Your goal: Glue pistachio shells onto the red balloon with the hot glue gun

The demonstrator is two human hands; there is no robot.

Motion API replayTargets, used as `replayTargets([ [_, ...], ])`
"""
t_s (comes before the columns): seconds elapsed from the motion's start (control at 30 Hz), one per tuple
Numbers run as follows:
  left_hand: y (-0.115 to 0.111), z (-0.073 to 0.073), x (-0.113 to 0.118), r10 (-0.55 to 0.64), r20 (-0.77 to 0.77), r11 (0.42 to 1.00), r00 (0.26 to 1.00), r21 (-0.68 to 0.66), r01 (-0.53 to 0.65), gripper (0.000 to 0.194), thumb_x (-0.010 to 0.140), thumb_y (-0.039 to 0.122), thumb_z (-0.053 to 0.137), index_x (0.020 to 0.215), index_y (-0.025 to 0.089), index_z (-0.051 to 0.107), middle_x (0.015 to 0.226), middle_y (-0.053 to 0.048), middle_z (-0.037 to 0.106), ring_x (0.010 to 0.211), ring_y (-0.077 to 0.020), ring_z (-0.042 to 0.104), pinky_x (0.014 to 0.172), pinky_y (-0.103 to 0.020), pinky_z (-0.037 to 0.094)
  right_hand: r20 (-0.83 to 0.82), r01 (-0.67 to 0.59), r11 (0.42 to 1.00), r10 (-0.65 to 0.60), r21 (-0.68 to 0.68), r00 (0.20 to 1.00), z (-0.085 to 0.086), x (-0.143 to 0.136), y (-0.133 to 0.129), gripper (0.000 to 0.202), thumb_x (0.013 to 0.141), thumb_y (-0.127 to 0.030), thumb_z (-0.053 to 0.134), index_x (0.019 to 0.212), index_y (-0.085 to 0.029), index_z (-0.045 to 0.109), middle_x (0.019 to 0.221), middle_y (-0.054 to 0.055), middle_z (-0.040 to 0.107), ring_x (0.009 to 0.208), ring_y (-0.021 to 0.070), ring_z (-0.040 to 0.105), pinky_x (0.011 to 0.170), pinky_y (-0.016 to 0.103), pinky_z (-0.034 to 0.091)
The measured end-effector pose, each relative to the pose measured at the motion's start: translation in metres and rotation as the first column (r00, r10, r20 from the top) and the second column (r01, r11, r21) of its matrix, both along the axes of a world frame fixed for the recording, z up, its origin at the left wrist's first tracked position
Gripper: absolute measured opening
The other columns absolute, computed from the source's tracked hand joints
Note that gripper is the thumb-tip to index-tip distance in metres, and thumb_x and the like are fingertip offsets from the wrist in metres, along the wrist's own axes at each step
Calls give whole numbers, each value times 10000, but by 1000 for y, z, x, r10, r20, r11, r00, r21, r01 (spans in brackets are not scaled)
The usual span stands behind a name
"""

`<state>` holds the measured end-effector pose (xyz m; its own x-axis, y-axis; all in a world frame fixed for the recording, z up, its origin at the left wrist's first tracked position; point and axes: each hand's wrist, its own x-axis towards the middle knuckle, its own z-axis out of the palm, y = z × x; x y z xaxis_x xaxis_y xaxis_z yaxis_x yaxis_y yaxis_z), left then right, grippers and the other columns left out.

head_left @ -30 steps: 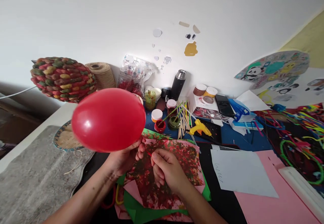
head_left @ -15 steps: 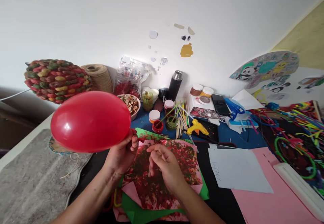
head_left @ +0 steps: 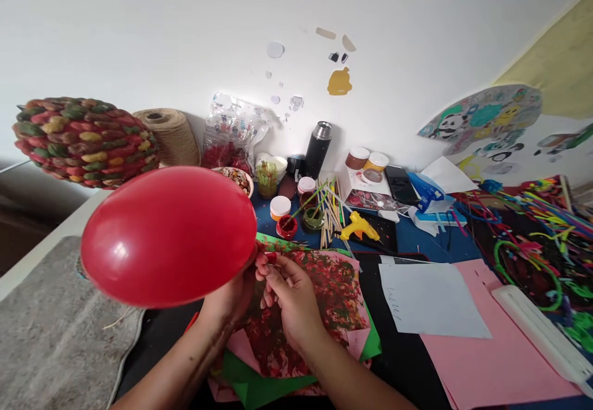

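Observation:
A shiny red inflated balloon [head_left: 169,237] hangs tilted at left, its round end pointing left. My left hand [head_left: 238,283], partly hidden behind it, is closed round its neck. My right hand [head_left: 294,289] meets the left fingers there, thumb and finger pinched on the balloon's red tail; the exact grip is partly covered. Beneath both hands lies a pink sheet [head_left: 338,296] dabbed with red and dark green paint, on top of a green sheet [head_left: 273,388].
Behind stand open red [head_left: 286,228] and green [head_left: 313,218] paint jars, wooden sticks [head_left: 330,215], a yellow glue gun [head_left: 360,228] and a black flask [head_left: 319,150]. Twine [head_left: 169,137] and a colourful woven ball [head_left: 86,142] sit at left. White paper [head_left: 435,299] lies at right.
My right hand has moved left and up to the balloon's tail and closed its fingers. The balloon has come closer and lower, with my left hand still holding it. The view has shifted slightly.

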<state>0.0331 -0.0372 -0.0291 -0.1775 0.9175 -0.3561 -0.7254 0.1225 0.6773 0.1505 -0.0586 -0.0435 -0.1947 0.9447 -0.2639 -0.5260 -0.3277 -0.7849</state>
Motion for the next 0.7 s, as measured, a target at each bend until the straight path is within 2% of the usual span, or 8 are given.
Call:
replayTargets([
  [0.2, -9, -1, 3, -54, -22, 998, 998, -11, 54, 302, 726, 268, 995, 776, 186, 709, 602, 43, 623, 476, -97, 495, 442, -208, 486, -23, 2, 1000, -3, -29, 1000, 3, -1, 1, 421, 810, -571, 990, 916, -195, 833, 759, 3, 681, 547, 103, 435, 518, 263, 382],
  [0.3, -11, 1, 5, -71, -26, 997, 997, -26, 70, 343, 668, 281, 1021, 780, 185, 712, 578, 60, 602, 446, -90, 457, 444, -235, 521, -33, 0, 999, -2, -35, 999, 6, 0, 1, 414, 821, -569, 983, 883, -196, 817, 738, -3, 649, 566, 115, 436, 526, 270, 380],
  [0.4, -11, 1, 5, -78, -24, 996, 997, -38, 77, 373, 620, 250, 1035, 819, 180, 728, 595, 68, 617, 439, -85, 463, 455, -246, 544, -44, -1, 999, -1, -42, 999, 8, 0, 1, 414, 815, -566, 986, 868, -198, 806, 742, -5, 633, 575, 120, 443, 529, 273, 376],
  [0.7, -12, -5, 7, -95, -12, 995, 995, -39, 95, 366, 692, 311, 1014, 715, 195, 667, 574, 42, 608, 447, -105, 495, 458, -255, 527, -50, 26, 999, -29, -46, 998, 5, -1, 3, 448, 768, -586, 1013, 897, -204, 815, 724, -9, 620, 615, 146, 508, 527, 269, 353],
])
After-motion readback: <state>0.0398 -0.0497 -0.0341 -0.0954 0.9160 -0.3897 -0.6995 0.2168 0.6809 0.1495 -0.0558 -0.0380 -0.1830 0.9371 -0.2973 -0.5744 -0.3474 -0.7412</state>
